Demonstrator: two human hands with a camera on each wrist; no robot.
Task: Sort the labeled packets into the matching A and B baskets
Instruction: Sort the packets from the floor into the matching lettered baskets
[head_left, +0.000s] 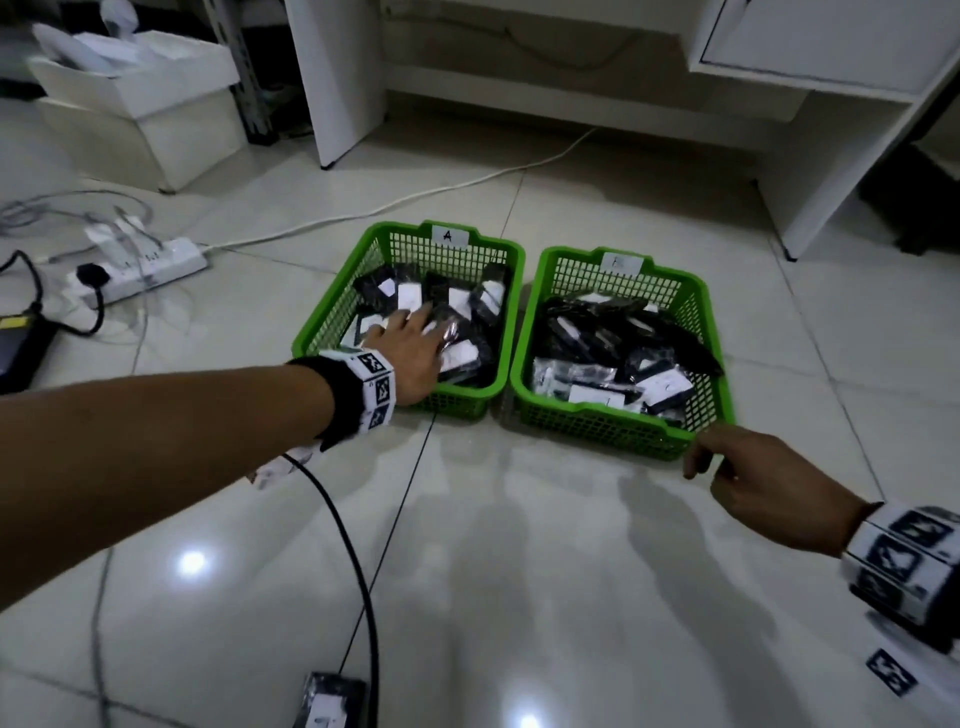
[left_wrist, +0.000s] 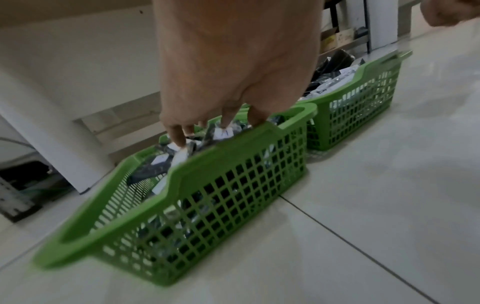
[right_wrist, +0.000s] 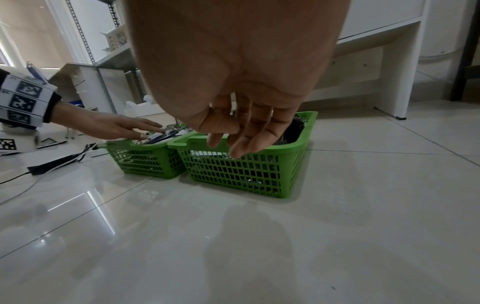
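Note:
Two green mesh baskets stand side by side on the tiled floor. Basket A (head_left: 332, 306) is on the left with a white "A" label (head_left: 449, 236), and basket B (head_left: 597, 426) is on the right. Both hold several black packets with white labels (head_left: 457, 301) (head_left: 613, 353). My left hand (head_left: 415, 338) reaches into basket A (left_wrist: 221, 185), its fingers straight and spread on the packets. My right hand (head_left: 727, 462) hovers by basket B's (right_wrist: 233, 170) front right corner, fingers loosely bent and empty. One more packet (head_left: 330, 699) lies on the floor near me.
A power strip (head_left: 145, 265) with plugs and a white cable (head_left: 415, 197) lie at the left. A black cable (head_left: 348, 545) trails from my left wrist across the floor. White boxes (head_left: 135, 104) and white desk legs (head_left: 337, 78) (head_left: 810, 156) stand behind the baskets.

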